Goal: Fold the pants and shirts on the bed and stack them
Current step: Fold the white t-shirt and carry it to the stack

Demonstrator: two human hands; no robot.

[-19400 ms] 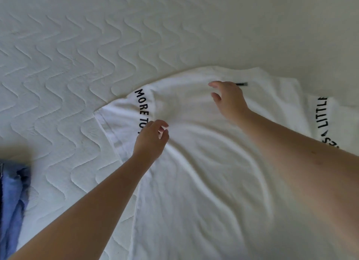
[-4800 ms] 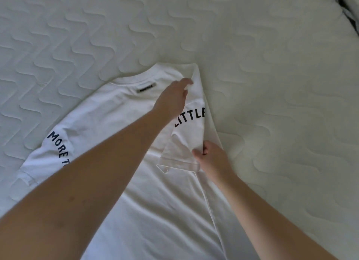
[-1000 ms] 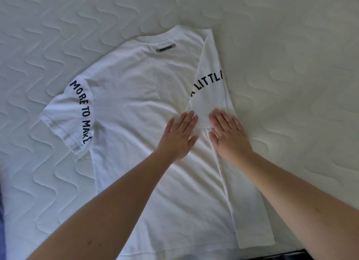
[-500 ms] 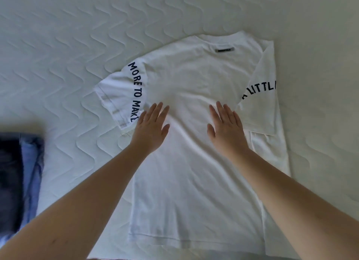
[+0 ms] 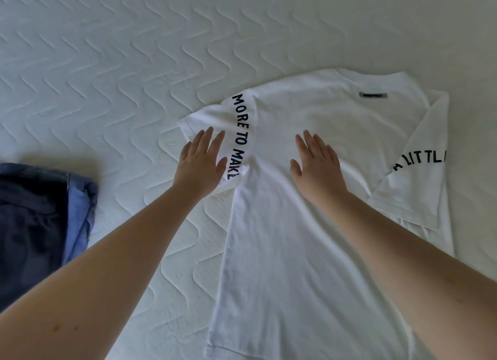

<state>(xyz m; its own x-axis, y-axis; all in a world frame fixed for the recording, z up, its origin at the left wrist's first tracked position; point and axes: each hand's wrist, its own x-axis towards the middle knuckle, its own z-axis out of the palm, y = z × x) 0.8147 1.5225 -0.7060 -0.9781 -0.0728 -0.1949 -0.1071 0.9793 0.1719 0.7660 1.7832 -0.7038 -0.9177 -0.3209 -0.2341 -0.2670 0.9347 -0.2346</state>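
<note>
The bed under me is white, quilted in zigzags. The shirt lies flat on it, right sleeve folded in. My left hand and right hand rest on it, fingers straight, holding nothing. Dark pants lie at the left edge.

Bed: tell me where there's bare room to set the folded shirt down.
Free: the bed beyond the shirt, along the whole far side, and the strip between the shirt's spread sleeve and the dark clothes. Crowded: the right side, covered by the shirt, both hands flat on it, left hand and right hand.
</note>
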